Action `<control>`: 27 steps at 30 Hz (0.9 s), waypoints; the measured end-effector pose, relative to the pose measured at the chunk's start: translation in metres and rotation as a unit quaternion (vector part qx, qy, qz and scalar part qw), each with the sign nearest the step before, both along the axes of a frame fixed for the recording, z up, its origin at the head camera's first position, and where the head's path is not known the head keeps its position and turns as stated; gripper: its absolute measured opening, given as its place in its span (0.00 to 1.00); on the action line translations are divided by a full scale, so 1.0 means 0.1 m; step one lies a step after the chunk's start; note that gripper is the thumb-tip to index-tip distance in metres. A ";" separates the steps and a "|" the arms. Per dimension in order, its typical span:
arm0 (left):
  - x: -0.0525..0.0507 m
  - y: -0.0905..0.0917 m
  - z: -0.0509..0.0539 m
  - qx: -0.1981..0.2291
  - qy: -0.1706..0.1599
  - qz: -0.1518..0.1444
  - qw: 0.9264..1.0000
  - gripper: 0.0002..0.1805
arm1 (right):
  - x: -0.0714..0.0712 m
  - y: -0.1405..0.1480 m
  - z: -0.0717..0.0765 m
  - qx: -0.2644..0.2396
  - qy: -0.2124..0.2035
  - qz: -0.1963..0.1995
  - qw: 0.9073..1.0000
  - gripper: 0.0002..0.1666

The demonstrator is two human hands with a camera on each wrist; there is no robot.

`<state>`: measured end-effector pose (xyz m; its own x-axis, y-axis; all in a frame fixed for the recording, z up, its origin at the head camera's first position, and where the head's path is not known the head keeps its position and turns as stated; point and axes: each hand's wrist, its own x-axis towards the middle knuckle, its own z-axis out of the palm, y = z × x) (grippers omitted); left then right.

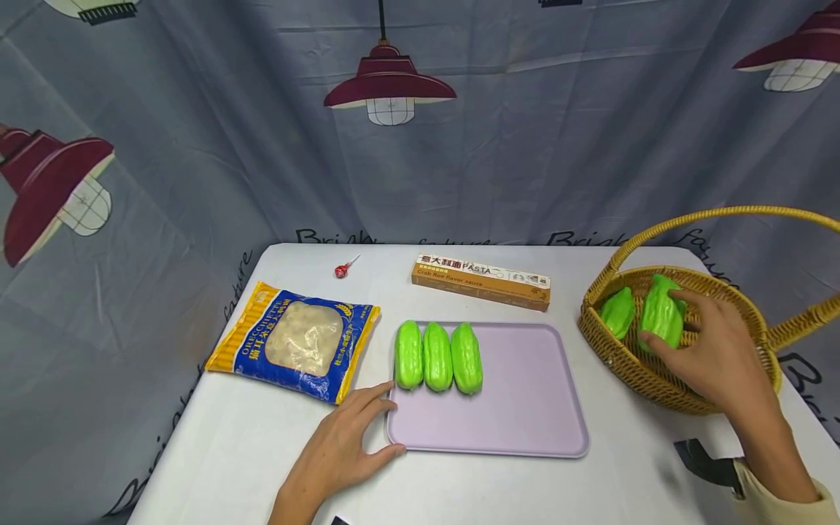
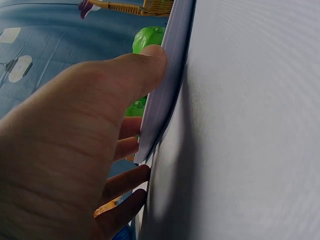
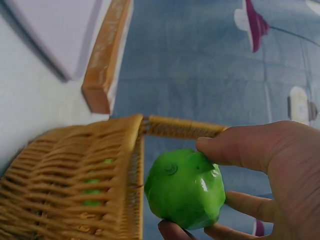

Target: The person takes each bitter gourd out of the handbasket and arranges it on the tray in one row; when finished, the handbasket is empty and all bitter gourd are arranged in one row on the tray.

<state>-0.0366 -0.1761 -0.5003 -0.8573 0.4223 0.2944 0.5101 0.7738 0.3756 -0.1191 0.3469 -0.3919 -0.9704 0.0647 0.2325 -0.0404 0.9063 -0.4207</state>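
Clock laid over the table, tray at centre, twelve at the far edge. Step in hand, by my reading: picking a green gourd (image 1: 661,317) out of the wicker basket (image 1: 626,375), which sits between two and three o'clock. Three gourds (image 1: 437,357) lie side by side on the lilac tray (image 1: 531,408), toward its ten; another loose gourd (image 1: 617,313) is in the basket, between its nine and ten. Next move likely calls for a firm grip and a lift past the rim and arched handle (image 1: 722,211), then a swing toward nine, to the row. Right hand (image 1: 722,354) grasps the gourd — thumb on one side, fingers opposite, parted about its full girth. Whether the gourd touches the wicker, cannot tell. Left hand (image 1: 341,445) at the tray's eight o'clock corner: unclenched, fingers extended and parted, thumb against the near edge, forefinger at the left edge — perhaps steadying it. Pasta box (image 1: 481,284) at twelve; blue-and-yellow bag (image 1: 295,339) between nine and ten.
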 end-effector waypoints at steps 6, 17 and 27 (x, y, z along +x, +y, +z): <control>0.00 0.00 0.00 0.000 0.005 0.000 1.000 0.32 | 0.10 -0.12 0.07 -0.010 0.022 0.010 1.000 0.54; 0.00 0.01 0.01 -0.006 -0.004 0.004 1.000 0.32 | 0.23 -0.34 0.06 -0.039 0.038 0.039 0.998 0.50; 0.01 0.00 0.01 -0.005 0.004 0.002 1.000 0.32 | 0.26 -0.56 -0.04 -0.053 0.039 0.074 0.995 0.52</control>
